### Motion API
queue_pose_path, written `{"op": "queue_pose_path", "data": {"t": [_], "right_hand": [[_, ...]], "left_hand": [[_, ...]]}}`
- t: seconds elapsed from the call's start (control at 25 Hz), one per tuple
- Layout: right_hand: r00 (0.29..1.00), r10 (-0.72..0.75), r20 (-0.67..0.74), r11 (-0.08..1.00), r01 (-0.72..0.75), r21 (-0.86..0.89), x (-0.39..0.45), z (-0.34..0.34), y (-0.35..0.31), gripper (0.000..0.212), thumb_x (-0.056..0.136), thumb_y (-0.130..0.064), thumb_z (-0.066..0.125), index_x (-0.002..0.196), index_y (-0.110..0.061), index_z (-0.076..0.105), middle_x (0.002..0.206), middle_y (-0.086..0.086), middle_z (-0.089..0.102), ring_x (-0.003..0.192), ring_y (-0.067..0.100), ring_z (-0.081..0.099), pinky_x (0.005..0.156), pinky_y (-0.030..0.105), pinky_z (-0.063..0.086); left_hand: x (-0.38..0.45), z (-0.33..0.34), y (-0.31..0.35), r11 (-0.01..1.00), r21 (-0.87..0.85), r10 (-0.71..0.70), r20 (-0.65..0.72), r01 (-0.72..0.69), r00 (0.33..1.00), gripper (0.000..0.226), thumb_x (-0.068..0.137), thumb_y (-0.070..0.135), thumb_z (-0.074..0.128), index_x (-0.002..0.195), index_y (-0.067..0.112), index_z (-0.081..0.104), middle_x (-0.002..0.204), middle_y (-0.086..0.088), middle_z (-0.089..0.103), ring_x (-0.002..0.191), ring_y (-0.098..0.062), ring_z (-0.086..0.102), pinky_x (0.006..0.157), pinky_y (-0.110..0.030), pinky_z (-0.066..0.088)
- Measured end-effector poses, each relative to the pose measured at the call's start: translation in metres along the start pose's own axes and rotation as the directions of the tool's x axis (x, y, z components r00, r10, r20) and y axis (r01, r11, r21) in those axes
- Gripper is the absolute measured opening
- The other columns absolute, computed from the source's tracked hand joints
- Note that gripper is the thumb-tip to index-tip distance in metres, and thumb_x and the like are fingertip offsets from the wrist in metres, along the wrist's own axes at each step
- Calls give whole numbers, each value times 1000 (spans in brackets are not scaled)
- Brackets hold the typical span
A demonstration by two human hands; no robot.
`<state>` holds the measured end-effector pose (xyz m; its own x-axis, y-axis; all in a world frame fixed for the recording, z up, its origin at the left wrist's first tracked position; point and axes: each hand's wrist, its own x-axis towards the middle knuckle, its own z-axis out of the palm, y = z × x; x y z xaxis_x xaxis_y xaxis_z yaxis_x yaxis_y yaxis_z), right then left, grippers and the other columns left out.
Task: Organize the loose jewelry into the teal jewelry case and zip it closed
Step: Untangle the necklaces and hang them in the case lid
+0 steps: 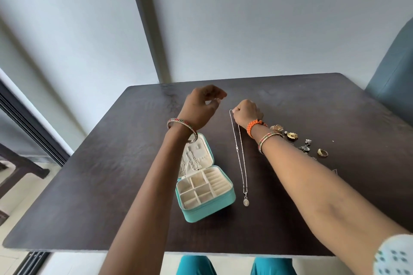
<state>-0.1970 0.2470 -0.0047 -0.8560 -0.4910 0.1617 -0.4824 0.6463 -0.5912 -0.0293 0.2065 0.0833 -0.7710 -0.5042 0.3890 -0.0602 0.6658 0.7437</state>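
Observation:
The teal jewelry case (209, 209) lies open on the dark table, its cream compartments bare and chains hanging in its lid (196, 152). A silver chain necklace (239, 154) with a small pendant (246, 202) stretches along the table to the right of the case. My right hand (247, 111) pinches the chain's far end. Hovering above the table behind the case, my left hand (204, 102) has loosely curled fingers and holds nothing. Loose pieces lie by my right wrist: gold brooches (291, 135), dark earrings (305, 146) and a gold ring (322, 152).
The dark wooden table (111, 163) stands against a pale wall. A blue chair back (395, 87) rises at the far right corner. Another piece of furniture (20, 167) stands low at the left, beyond the table's edge.

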Motion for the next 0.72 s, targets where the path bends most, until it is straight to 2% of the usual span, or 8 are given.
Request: {"op": "queue_pose_path", "data": {"t": [0.08, 0.12, 0.24, 0.32, 0.44, 0.52, 0.6, 0.72], "right_hand": [[997, 66, 27, 975, -70, 211, 0, -22, -10, 34, 84, -11, 53, 51, -10, 42, 60, 7, 50, 70, 29, 55, 62, 30, 40], [998, 62, 31, 947, -69, 313, -3, -41, -19, 35, 82, -10, 52, 50, -10, 38, 55, 5, 45, 63, 25, 50, 60, 30, 39], [998, -64, -24, 821, 66, 567, -24, -104, -47, 22, 82, -13, 51, 61, -11, 53, 63, 6, 56, 62, 18, 54, 65, 35, 52], [985, -150, -90, 742, 173, 648, -48, -144, -64, 25, 89, -9, 51, 65, -12, 56, 66, 1, 60, 61, 12, 60, 63, 29, 52], [954, -262, -146, 652, 286, 702, -82, -193, -83, 18, 92, -6, 51, 77, -8, 60, 68, 0, 57, 57, 8, 56, 61, 29, 55], [922, -336, -195, 653, 377, 657, -99, -219, -93, 14, 91, -8, 53, 80, -9, 61, 67, -2, 57, 57, 4, 54, 57, 26, 53], [884, -388, -261, 680, 466, 567, -113, -240, -98, 12, 90, -12, 56, 80, -12, 63, 68, -4, 59, 62, 6, 55, 58, 22, 46], [827, -401, -395, 668, 559, 492, -131, -263, -100, 11, 88, -10, 58, 81, -7, 67, 72, -3, 62, 74, 14, 60, 70, 23, 47]], "left_hand": [[0, 0, 5, 1000, -12, 2, -29, -2, 1000, 26, 85, -3, 48, 99, 10, 66, 99, 3, 68, 88, -6, 61, 83, -9, 44], [-1, 0, 8, 1000, -15, -1, -46, 0, 999, 29, 86, -3, 46, 102, 12, 65, 103, 1, 67, 85, -8, 61, 79, -12, 45], [-2, -1, 24, 998, -68, -21, -95, 14, 995, 36, 88, -3, 40, 115, 12, 57, 118, -4, 58, 70, -3, 51, 64, -14, 39], [-3, 0, 46, 991, -131, -13, -121, -3, 993, 36, 90, -3, 40, 121, 10, 51, 122, -8, 54, 77, -8, 48, 63, -12, 37], [-5, -2, 87, 958, -288, -28, -88, 2, 996, 25, 95, 7, 44, 120, 11, 50, 109, -7, 61, 82, -12, 52, 66, -17, 41], [-11, -9, 119, 906, -423, -30, -69, -2, 997, 11, 96, 14, 47, 104, 14, 55, 87, -2, 64, 72, -11, 59, 67, -21, 43], [-22, -17, 148, 833, -553, -35, -79, -14, 996, 11, 96, 15, 49, 86, 14, 54, 72, -1, 57, 61, -9, 59, 70, -26, 48], [-50, -21, 169, 748, -663, -41, -57, -7, 998, 16, 95, 13, 51, 79, 11, 52, 67, -2, 47, 51, -10, 50, 65, -29, 55]]}}
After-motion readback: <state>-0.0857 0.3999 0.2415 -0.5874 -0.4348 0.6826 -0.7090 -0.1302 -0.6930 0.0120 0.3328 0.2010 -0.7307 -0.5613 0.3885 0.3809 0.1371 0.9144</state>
